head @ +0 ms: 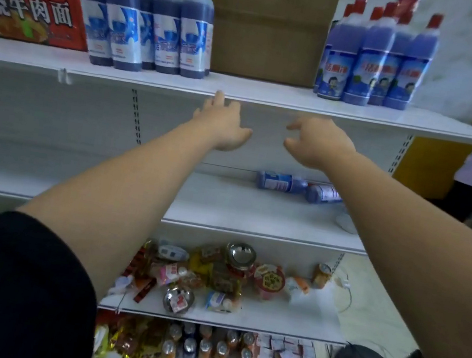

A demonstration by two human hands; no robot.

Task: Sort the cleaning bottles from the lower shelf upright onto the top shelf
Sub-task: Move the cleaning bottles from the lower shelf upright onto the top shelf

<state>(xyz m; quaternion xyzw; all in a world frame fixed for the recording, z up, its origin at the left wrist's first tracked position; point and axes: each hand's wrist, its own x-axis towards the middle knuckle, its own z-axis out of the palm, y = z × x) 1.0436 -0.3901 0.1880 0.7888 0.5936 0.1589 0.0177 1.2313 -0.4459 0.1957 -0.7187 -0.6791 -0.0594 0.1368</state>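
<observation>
White shelving [53, 112] is seen with two bottles [282, 182] laid flat on the lower shelf [224, 205], upright bottles [143, 15] grouped on the top shelf [257, 92], and the left hand [224, 124] and right hand [317, 142] held empty, fingers unclenched, near its front edge.

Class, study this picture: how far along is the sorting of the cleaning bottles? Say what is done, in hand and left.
Done: a dark group and a paler group of bottles stand upright on the top shelf. In hand: nothing; the left hand and right hand are empty, just below that shelf. Left: two bottles lie on their sides on the lower shelf.
</observation>
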